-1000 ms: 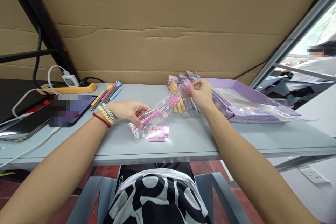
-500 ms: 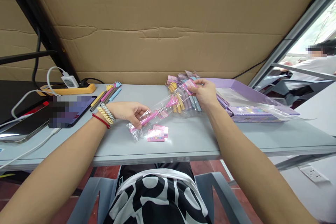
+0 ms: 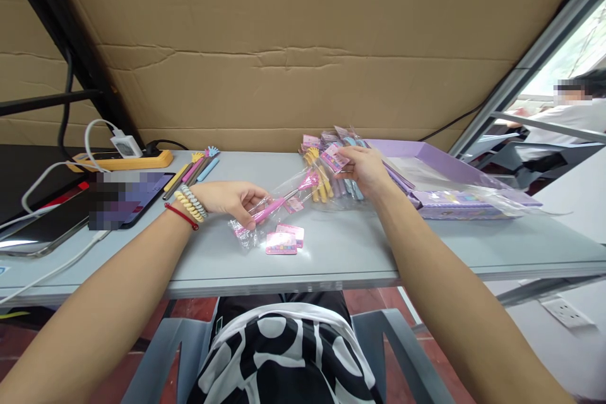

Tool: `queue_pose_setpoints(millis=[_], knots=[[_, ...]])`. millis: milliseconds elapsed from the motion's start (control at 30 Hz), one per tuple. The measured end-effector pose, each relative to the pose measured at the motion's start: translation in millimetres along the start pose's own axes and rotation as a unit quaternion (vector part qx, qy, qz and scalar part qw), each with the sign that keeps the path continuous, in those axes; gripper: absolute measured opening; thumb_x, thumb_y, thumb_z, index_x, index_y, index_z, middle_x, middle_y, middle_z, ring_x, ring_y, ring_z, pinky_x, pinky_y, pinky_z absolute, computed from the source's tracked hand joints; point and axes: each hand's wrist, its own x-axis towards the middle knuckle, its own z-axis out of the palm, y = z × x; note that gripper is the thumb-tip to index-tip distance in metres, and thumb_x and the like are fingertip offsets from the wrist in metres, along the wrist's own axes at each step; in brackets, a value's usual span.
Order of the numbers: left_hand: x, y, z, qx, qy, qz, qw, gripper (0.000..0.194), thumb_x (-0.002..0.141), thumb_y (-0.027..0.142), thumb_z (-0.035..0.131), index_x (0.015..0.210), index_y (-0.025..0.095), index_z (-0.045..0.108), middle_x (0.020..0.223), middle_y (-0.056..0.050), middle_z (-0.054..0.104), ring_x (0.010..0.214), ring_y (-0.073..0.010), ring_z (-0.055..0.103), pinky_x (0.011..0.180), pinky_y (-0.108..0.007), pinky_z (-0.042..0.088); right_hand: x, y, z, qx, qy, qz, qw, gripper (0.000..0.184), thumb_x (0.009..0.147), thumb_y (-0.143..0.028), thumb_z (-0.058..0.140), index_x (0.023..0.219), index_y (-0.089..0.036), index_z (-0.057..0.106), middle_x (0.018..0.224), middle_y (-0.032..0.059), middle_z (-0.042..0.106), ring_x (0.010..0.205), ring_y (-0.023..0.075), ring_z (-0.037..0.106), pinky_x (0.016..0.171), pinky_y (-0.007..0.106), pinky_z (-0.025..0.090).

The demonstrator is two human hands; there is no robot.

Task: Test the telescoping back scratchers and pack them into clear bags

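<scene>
A pink pen-like stick with a hand-shaped end [image 3: 271, 209] lies slantwise in a clear plastic wrapper [image 3: 243, 235]. My left hand [image 3: 241, 201] is closed on its lower end, pinching stick and wrapper together. With thumb and fingers, my right hand [image 3: 363, 170] grips a pink printed card [image 3: 334, 158] at the wrapper's upper end. Behind the stick is a pile of similar wrapped sticks [image 3: 322, 184] in yellow, purple and blue. Two more pink cards [image 3: 281, 242] lie overlapping on the table in front of my left hand.
Several unwrapped sticks [image 3: 195, 167] lie left of my left hand, beside phones [image 3: 156, 186] and a yellow power strip [image 3: 163, 159]. A purple open box [image 3: 466, 205] stands at the right. Cardboard [image 3: 284, 31] walls the back. Another person [image 3: 568, 117] sits at far right.
My right hand has shifted slightly left and down, and the card in its fingers has tilted. The pink stick's upper end has dropped a little. My left hand has barely moved.
</scene>
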Motion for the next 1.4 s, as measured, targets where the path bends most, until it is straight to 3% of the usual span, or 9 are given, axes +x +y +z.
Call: queue_pose_setpoints(millis=[233,467,600,800,1133,1400], knots=[[-0.6,-2.4,-1.7,-0.008,0.015,-0.007,1.000,0.040,0.056,0.014,0.083,0.089,0.015,0.061,0.079,0.001,0.064,0.071,-0.0105,0.058,0.063,-0.021,0.047,1.0,1.3,0.2,0.000,0.002,-0.002,1.000,0.010,0.073,-0.012,0.057,0.067,-0.016,0.063,0.061,0.0012,0.063,0.052,0.0114,0.058,0.048,0.025,0.053],[0.5,-1.1,-0.8,-0.003,0.022,-0.021,1.000,0.044,0.055,0.013,0.083,0.093,0.014,0.061,0.079,0.001,0.062,0.071,-0.0099,0.056,0.064,-0.021,0.046,0.2,3.9,-0.8,-0.005,-0.003,-0.036,0.999,0.013,0.063,-0.005,0.063,0.073,-0.014,0.064,0.067,0.0014,0.066,0.058,0.0131,0.062,0.049,0.025,0.054],[0.3,-0.1,0.2,0.001,0.018,-0.020,1.000,0.046,0.055,0.013,0.083,0.096,0.014,0.061,0.078,0.001,0.060,0.070,-0.0094,0.055,0.063,-0.020,0.046,-1.9,1.7,0.0,-0.017,-0.001,-0.035,0.999,0.016,0.058,-0.008,0.068,0.073,-0.015,0.064,0.067,0.0002,0.065,0.059,0.0124,0.061,0.050,0.024,0.053],[0.2,-0.5,0.4,0.004,0.005,-0.012,1.000,0.041,0.057,0.018,0.083,0.090,0.015,0.060,0.078,0.001,0.060,0.070,-0.0097,0.056,0.062,-0.020,0.046,0.8,2.8,1.4,-0.025,0.011,-0.032,0.999,0.006,0.066,-0.017,0.063,0.071,-0.016,0.066,0.065,0.0004,0.064,0.057,0.0117,0.057,0.047,0.024,0.051],[-0.2,2.4,2.9,0.006,0.015,-0.043,0.999,0.043,0.054,0.014,0.084,0.090,0.015,0.060,0.074,0.003,0.060,0.066,-0.0092,0.054,0.061,-0.020,0.045,1.5,5.9,-1.8,-0.034,0.003,-0.058,0.998,0.015,0.054,-0.015,0.069,0.069,-0.017,0.064,0.068,0.0007,0.066,0.060,0.0126,0.060,0.051,0.024,0.048],[-0.1,1.0,2.1,0.011,-0.001,-0.022,1.000,0.040,0.058,0.018,0.082,0.090,0.015,0.059,0.076,0.002,0.060,0.067,-0.0089,0.055,0.061,-0.019,0.046,-0.6,2.3,-0.7,-0.050,0.031,-0.062,0.996,0.020,0.047,-0.016,0.072,0.065,-0.015,0.063,0.059,-0.0005,0.061,0.055,0.0120,0.054,0.053,0.027,0.045]])
